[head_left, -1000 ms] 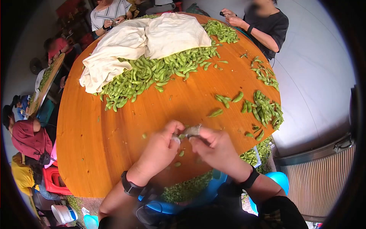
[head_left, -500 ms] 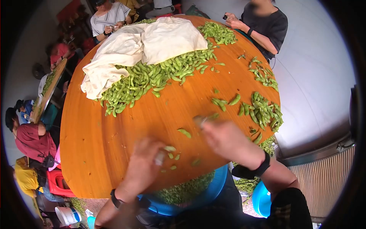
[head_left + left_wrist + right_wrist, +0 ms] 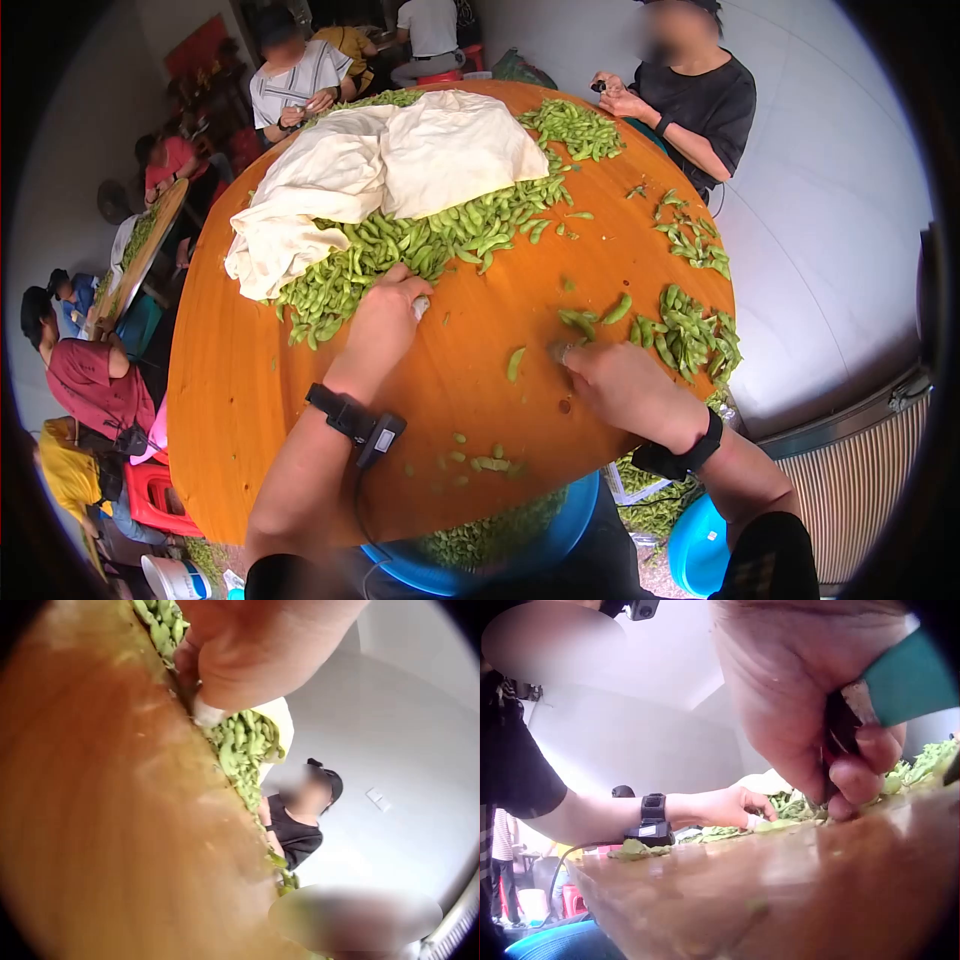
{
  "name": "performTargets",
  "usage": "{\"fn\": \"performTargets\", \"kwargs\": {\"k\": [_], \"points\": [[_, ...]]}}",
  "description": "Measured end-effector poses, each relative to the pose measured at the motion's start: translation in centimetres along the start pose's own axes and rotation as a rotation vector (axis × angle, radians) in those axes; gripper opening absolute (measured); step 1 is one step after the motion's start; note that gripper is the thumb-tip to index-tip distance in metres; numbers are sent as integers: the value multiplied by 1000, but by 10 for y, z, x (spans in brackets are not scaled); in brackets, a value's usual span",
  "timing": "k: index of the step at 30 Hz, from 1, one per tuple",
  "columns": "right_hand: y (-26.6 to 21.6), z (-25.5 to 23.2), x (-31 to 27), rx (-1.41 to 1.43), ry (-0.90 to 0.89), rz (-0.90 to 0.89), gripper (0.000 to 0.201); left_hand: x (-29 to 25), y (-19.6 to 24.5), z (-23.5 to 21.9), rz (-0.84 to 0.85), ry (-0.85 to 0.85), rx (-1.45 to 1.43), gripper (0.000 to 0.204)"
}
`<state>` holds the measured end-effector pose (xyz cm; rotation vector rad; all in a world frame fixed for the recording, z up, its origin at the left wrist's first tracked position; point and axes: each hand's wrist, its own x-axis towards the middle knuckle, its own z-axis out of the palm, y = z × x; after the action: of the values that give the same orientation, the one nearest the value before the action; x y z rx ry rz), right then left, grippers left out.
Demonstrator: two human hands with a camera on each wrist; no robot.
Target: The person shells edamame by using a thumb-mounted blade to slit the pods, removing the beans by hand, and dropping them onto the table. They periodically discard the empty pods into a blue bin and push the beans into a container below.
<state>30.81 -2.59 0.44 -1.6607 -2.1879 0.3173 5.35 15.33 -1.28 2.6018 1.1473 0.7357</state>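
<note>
My left hand [image 3: 385,318] reaches the near edge of a heap of green edamame pods [image 3: 465,218]. Its bent fingers touch the pods, and a white wrap [image 3: 207,712] covers the thumb tip; thumb and fingers stand apart in the right wrist view. Low over the tabletop at the right, my right hand [image 3: 632,388] has its fingers curled round a small dark tool [image 3: 843,724], mostly hidden by the fingers. A single pod [image 3: 515,364] lies left of that hand, with a few pods [image 3: 616,308] just beyond it.
Cream cloths [image 3: 462,150] cover much of the heap on the round wooden table [image 3: 250,440]. Trimmed pods [image 3: 690,335] form a pile at the right edge. Shelled bits [image 3: 490,464] lie near the front, above a blue basin [image 3: 580,515]. People [image 3: 690,95] sit across the table.
The hands were together over the front of the table, then parted. My left hand has gone forward to the heap; the right has moved right. Small green pieces now lie near the front edge.
</note>
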Motion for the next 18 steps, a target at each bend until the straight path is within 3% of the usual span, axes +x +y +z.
{"fn": "performTargets", "kwargs": {"k": [3, 5, 7, 9, 11, 13, 18], "points": [[-5, 1, 3, 151, 90, -35, 14, -5, 3, -1, -10, 44, -21, 22], [-16, 0, 9, 271, 175, -55, 12, -18, 13, -2, 93, 69, -36, 23], [-30, -1, 14, 691, 27, 169, 11, -38, 56, -20, -382, -167, -530, 29], [-46, 4, 19, 861, 7, 258, 13, -66, 84, -26, -494, -270, -869, 36], [-57, 13, 22, 1094, -90, 358, 16, -79, 86, -19, -460, -279, -880, 47], [-62, 18, 20, 1123, -119, 372, 17, -86, 91, -12, -242, -132, -651, 48], [-68, 28, 15, 1158, -94, 372, 17, -89, 87, -10, -218, -203, -586, 52]]}}
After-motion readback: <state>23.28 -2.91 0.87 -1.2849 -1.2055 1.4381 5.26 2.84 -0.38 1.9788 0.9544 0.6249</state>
